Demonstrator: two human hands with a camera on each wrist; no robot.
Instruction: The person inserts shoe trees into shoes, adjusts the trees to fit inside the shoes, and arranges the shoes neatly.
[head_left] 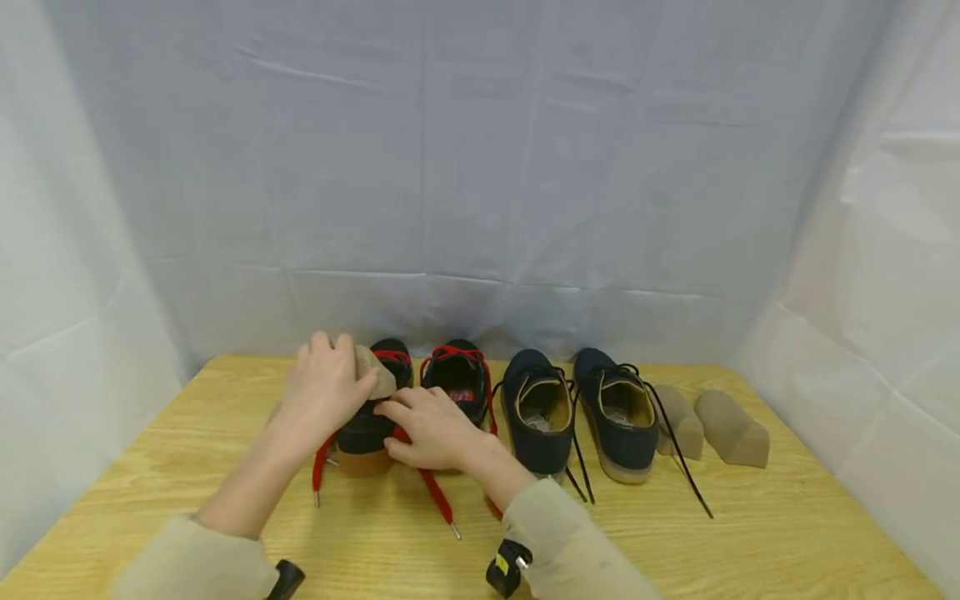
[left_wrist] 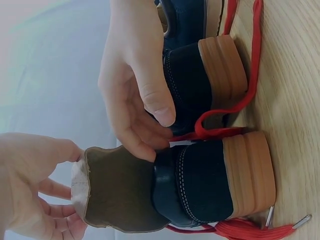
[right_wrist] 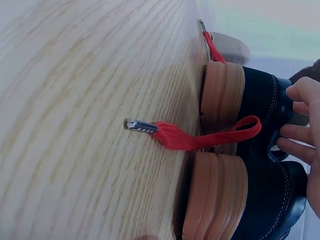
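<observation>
On bench [head_left: 225,433], at left shoe of red-laced pair [head_left: 367,417], we work tan insert [head_left: 375,371] into heel opening: part in, most of it out. Second red-laced shoe [head_left: 457,379] shows no insert; by dark-laced pair [head_left: 577,412] two inserts [head_left: 712,429] lie loose. Our left hand [head_left: 324,387] reaches from left, fingers curled over insert top. Right hand [head_left: 427,427] rests at heel collar, fingers bent onto rim, steadying shoe.
</observation>
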